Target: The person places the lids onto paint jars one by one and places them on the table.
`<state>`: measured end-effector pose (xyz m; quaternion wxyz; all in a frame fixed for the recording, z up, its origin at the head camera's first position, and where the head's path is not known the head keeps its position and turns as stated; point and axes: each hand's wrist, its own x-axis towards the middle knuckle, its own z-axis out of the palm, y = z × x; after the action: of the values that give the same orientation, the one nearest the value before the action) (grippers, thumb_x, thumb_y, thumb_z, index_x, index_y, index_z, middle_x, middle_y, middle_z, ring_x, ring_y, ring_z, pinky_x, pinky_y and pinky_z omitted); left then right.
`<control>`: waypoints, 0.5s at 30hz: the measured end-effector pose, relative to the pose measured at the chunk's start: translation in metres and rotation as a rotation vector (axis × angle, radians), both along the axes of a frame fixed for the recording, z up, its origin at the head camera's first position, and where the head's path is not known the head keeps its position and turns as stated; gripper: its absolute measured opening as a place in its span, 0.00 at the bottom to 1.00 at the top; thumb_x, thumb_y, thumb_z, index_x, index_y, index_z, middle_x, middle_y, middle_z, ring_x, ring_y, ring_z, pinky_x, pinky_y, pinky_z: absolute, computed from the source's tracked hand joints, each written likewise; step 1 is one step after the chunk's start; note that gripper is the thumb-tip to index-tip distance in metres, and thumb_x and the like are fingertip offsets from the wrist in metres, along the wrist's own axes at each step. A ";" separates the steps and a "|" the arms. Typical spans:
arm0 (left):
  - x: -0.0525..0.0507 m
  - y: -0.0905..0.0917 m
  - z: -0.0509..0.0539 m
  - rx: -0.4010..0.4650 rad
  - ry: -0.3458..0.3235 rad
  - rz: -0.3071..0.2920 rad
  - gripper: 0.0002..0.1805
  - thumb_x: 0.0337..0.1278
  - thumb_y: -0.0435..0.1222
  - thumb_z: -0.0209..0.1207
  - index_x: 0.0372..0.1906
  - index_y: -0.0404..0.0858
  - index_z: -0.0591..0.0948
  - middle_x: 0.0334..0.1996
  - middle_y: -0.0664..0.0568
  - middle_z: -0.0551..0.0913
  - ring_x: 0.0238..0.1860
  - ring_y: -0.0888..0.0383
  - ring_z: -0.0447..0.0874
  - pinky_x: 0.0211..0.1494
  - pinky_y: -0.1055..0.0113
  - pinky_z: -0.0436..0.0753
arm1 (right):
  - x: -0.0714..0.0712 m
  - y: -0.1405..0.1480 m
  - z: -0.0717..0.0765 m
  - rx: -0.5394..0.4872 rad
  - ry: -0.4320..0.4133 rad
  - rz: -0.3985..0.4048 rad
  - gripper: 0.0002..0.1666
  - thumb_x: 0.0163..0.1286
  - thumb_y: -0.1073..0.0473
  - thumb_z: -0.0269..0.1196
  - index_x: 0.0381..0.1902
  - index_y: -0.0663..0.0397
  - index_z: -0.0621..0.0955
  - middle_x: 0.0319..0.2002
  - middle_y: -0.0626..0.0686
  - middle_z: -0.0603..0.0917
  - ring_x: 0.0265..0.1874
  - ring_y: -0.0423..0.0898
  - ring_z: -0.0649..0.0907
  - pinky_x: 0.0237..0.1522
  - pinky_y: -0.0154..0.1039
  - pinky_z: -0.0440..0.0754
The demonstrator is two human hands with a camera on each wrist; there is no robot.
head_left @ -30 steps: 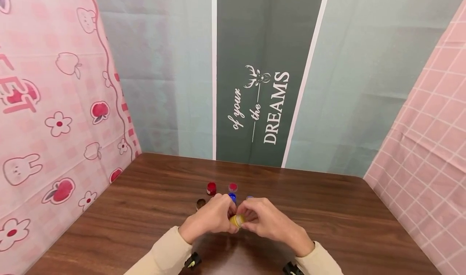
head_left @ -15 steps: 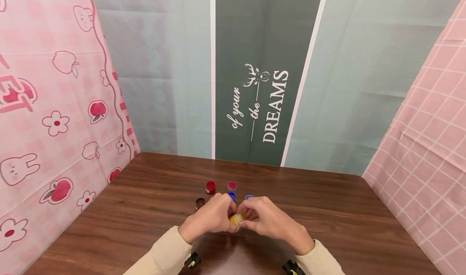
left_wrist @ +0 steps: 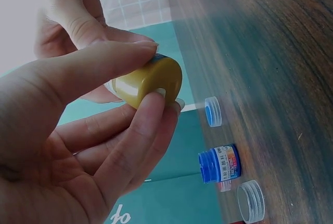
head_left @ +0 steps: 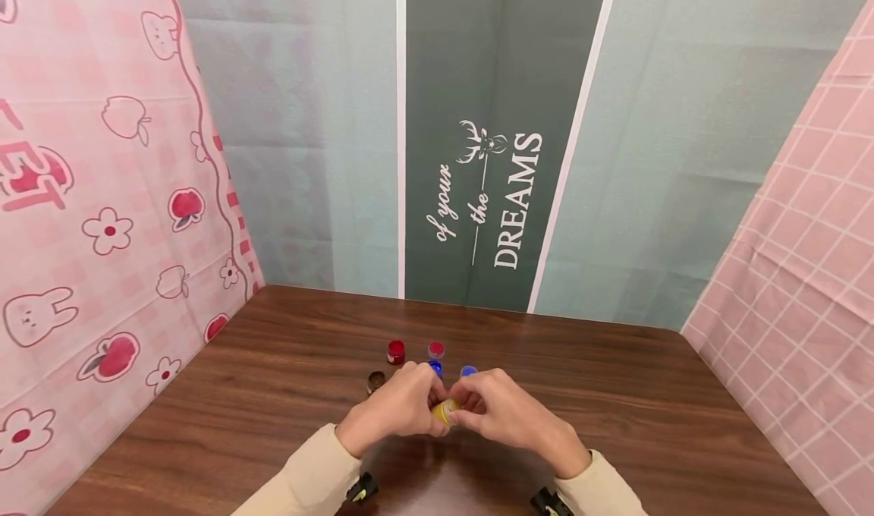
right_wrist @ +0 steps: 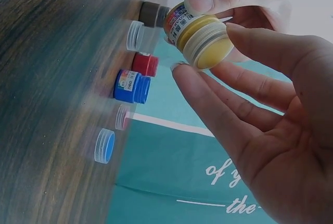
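My left hand (head_left: 403, 404) grips a small yellow paint jar (left_wrist: 156, 81) round its body, the base turned toward the left wrist camera. The jar is tilted on its side above the table, its label partly under the left thumb. A clear screw lid (right_wrist: 210, 47) sits on the jar's mouth, yellow paint showing through. With thumb and fingertips at the lid's rim, my right hand (head_left: 501, 413) pinches it. Just beyond the hands stands an uncapped blue paint jar (right_wrist: 130, 86); its label faces the wrist cameras.
A red paint jar (head_left: 396, 352) and a dark brown or black jar (head_left: 375, 382) stand on the wooden table (head_left: 300, 394). Loose lids lie about: one red-stained (head_left: 436, 348), one blue-stained (head_left: 468, 370), one clear (right_wrist: 136, 36). Printed cloths hang behind and at both sides.
The right fingers have shifted slightly round the lid of the yellow paint jar. The left hand holds the jar in nearly the same place; the jars on the table have not moved.
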<state>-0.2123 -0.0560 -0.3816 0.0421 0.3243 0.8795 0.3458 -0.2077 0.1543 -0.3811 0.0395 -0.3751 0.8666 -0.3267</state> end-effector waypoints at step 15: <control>-0.001 -0.001 0.000 -0.009 0.024 0.006 0.07 0.39 0.32 0.79 0.26 0.38 0.90 0.20 0.57 0.88 0.20 0.74 0.77 0.25 0.80 0.79 | 0.000 0.001 -0.003 -0.057 0.070 -0.001 0.14 0.63 0.58 0.75 0.44 0.53 0.83 0.41 0.48 0.87 0.41 0.41 0.89 0.42 0.34 0.89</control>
<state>-0.2129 -0.0570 -0.3814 0.0322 0.3257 0.8824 0.3381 -0.2078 0.1555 -0.3844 -0.0017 -0.3869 0.8581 -0.3378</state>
